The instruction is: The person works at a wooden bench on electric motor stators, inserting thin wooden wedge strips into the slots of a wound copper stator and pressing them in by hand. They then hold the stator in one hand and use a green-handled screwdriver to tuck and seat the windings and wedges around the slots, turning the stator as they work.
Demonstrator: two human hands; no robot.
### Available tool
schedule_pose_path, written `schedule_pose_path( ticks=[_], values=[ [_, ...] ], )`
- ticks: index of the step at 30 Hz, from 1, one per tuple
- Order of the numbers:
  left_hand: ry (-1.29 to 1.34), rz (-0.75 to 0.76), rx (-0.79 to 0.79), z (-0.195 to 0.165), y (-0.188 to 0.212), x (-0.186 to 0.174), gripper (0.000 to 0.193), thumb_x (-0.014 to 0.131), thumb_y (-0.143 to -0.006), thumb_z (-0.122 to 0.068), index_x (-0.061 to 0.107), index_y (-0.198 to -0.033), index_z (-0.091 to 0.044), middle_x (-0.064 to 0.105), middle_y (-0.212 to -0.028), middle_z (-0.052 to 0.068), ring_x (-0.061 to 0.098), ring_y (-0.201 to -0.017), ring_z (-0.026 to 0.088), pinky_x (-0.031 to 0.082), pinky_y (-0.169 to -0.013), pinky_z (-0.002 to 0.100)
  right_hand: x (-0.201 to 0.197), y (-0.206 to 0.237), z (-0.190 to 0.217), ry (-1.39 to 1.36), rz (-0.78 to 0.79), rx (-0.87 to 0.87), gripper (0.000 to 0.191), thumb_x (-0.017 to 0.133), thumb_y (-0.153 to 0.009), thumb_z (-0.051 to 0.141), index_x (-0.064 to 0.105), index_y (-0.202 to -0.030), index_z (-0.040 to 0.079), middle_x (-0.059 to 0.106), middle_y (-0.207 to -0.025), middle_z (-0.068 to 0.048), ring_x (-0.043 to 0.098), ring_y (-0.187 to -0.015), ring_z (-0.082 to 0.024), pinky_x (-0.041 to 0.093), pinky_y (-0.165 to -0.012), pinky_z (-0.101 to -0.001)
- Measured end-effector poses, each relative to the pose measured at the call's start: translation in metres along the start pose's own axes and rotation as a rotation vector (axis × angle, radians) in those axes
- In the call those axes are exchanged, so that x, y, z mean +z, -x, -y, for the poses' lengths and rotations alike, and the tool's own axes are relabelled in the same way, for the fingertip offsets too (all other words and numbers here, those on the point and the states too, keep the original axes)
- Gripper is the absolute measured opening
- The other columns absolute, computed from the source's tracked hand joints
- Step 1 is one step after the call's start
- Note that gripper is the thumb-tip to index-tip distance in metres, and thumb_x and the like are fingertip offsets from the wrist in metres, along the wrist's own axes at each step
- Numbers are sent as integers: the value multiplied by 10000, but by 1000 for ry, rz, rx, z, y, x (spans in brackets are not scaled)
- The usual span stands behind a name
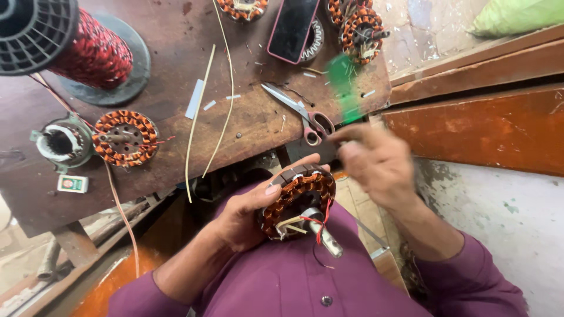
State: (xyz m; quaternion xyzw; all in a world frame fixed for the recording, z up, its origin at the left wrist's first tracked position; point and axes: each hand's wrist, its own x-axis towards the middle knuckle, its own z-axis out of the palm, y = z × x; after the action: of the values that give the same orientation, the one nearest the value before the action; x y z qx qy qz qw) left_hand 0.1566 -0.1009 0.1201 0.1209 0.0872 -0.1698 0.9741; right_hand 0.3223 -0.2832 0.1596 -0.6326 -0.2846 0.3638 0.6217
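**Wound stator held at the near edge of the bench**

The bench [247,126], a worn brown wooden top, carries the loose parts. At its far left corner stands a large spool [88,53] of red wire on a dark round base, upright, probably so that wire can feed off freely. Near the left edge lie a second wound stator [125,138] and, just beside it, a bare core [61,142]. More wound stators [359,26] sit along the far edge beside a dark phone [292,26]. Scissors [299,111] lie near the right edge, handles toward the person, within easy reach.

The stator in hand [296,202], with copper-coloured windings and a steel shaft pointing at the person, is held below the near edge, over the lap. The left hand [244,214] is clenched around its rim, thumb across the top, which steadies it and keeps the winding face exposed.

The right hand [376,161] is raised just above it, fingers pinching a thin green strip [343,88]; motion blur hides the exact grip.
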Motion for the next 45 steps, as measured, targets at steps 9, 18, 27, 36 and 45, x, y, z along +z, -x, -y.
schedule_pose_path(
  ticks=[9,18,27,36,45],
  values=[
    [-5,-413,287,28,6,-8,450,707,-1013,-266,487,-1302,0,668,-1174,162,681,-1009,219,598,-868,390,-1,2,-43,16,73,426,415,796,-873,96,694,-1224,-101,698,-780,7,604,-684,-27,483,-619,-191],
    [34,-486,300,32,12,-11,430,742,-933,-237,609,-1269,-4,720,-1150,132,722,-960,194,631,-836,384,9,1,-46,-116,34,465,421,782,-862,85,674,-1216,-115,730,-772,15,618,-669,-1,494,-606,-169],
    [36,-448,276,29,9,-9,458,729,-906,-227,593,-1290,-16,724,-1169,109,724,-1045,204,612,-936,391,11,0,-41,-125,48,441,410,776,-867,82,669,-1218,-103,764,-817,29,662,-721,6,533,-662,-166],
    [-29,-321,316,20,13,1,598,676,-915,-382,461,-1356,-40,665,-1249,133,661,-1156,228,556,-991,387,8,4,-30,-35,37,428,396,774,-904,120,716,-1233,-91,614,-657,69,496,-594,25,389,-541,-161],
    [-157,-484,326,22,12,-6,513,735,-890,-36,503,-1343,27,684,-1210,141,668,-1101,219,548,-982,410,6,11,-47,-238,-139,456,427,736,-966,100,658,-1316,-131,736,-892,-99,579,-694,-63,439,-591,-190]
  ],
)
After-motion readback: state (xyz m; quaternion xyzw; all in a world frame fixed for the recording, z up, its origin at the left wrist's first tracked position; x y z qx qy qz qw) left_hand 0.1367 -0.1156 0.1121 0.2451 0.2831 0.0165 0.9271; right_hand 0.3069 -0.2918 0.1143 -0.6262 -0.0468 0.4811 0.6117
